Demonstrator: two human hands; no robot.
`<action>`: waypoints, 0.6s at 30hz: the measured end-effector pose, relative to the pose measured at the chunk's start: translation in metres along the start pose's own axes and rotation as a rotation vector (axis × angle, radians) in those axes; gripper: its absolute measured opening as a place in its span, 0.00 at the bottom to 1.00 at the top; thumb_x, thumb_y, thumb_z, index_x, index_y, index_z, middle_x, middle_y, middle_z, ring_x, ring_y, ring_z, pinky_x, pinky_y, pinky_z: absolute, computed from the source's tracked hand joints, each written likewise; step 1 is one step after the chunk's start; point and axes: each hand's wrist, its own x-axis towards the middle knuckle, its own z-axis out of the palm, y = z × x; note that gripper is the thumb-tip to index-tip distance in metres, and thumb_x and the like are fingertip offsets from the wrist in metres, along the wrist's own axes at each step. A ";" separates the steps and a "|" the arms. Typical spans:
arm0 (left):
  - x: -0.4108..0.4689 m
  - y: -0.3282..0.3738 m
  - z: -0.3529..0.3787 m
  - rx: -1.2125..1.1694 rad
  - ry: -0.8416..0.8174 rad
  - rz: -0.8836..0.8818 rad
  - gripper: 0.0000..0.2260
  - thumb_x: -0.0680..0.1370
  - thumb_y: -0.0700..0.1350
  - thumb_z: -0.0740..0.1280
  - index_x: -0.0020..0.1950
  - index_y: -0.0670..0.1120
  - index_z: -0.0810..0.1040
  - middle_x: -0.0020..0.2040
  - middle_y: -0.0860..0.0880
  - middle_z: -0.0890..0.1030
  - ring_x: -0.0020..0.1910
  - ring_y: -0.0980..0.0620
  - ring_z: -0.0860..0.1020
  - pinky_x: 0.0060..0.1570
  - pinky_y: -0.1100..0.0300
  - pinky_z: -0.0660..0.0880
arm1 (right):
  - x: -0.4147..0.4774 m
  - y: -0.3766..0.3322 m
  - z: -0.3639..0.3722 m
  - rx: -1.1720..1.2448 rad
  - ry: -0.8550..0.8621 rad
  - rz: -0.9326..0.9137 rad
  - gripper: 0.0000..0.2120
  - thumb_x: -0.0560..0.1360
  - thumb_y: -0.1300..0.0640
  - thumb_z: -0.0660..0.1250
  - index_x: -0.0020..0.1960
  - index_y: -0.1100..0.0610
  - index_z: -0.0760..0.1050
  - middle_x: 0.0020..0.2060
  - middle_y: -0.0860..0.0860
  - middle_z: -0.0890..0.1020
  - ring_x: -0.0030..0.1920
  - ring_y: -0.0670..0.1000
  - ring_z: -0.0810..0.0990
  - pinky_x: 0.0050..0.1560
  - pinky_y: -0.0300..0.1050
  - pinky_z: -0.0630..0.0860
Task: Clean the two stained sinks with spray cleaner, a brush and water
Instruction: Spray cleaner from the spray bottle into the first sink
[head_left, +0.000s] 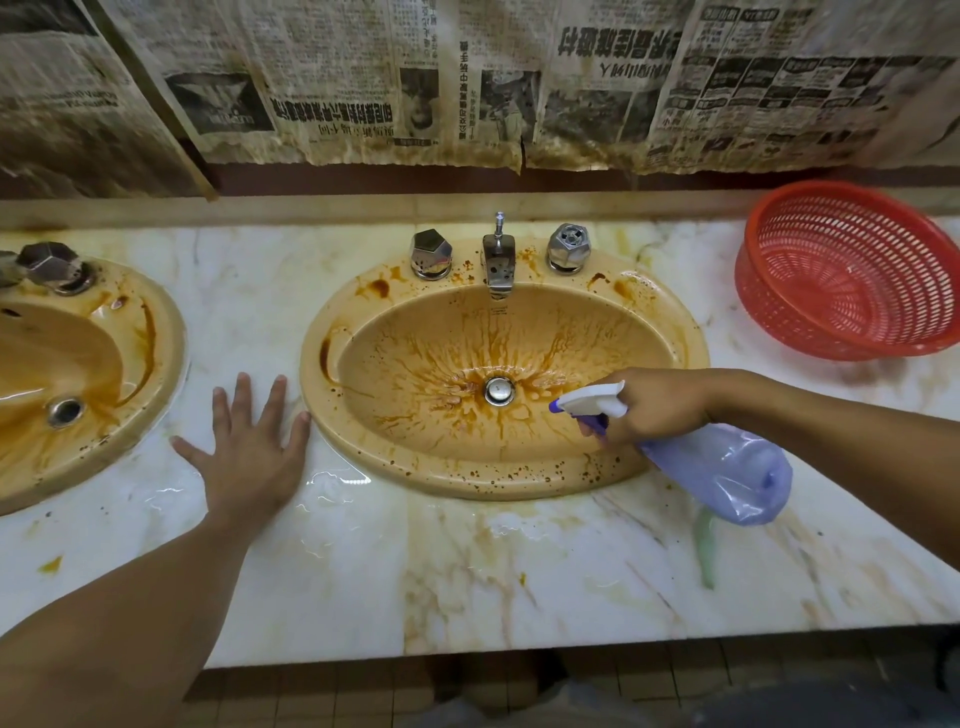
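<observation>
Right now the left hand (249, 457) lies palm down on the marble table (363, 571), fingers straight and spread, holding nothing. One fingertip reaches the rim of the sink (467, 483) that sits between the two hands. The right hand (660, 410) grips the neck of a spray bottle (727, 473), with fingers curled round its trigger. The white nozzle points leftward over the bowl and the purple body tilts back below the wrist, above the table's near side.

Brown stains streak the bowl and run toward the drain (500, 391), just left of the nozzle. Dark specks dot the rim below the right hand. A faucet (498, 265) with a knob on either side stands at the far edge of this sink, beyond both hands.

A second sink (171, 364) (just as stained, and only partly in view) sits to the left of the left hand. A red plastic basket (852, 270) rests tilted on the table, beyond the right forearm and to its right. Yellowed newspaper (363, 78) covers the wall behind.
</observation>
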 end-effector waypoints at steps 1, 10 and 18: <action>0.000 0.000 0.000 0.002 0.000 0.002 0.30 0.82 0.71 0.41 0.84 0.64 0.46 0.86 0.54 0.42 0.84 0.50 0.38 0.73 0.24 0.38 | -0.003 -0.002 0.000 0.023 -0.016 -0.018 0.11 0.73 0.59 0.67 0.53 0.49 0.80 0.46 0.45 0.84 0.47 0.45 0.80 0.52 0.45 0.77; -0.002 0.003 -0.003 -0.015 0.014 0.012 0.36 0.78 0.74 0.36 0.84 0.64 0.47 0.86 0.54 0.43 0.84 0.49 0.38 0.73 0.25 0.37 | 0.013 -0.023 0.010 0.074 0.045 -0.077 0.07 0.71 0.60 0.72 0.48 0.52 0.80 0.38 0.45 0.80 0.38 0.46 0.78 0.43 0.44 0.75; -0.002 0.001 -0.001 -0.019 0.015 0.015 0.33 0.80 0.73 0.39 0.84 0.64 0.47 0.86 0.54 0.43 0.84 0.50 0.39 0.73 0.24 0.37 | 0.021 -0.052 0.007 0.217 -0.019 -0.139 0.15 0.71 0.59 0.65 0.57 0.53 0.79 0.48 0.51 0.86 0.40 0.41 0.80 0.42 0.34 0.75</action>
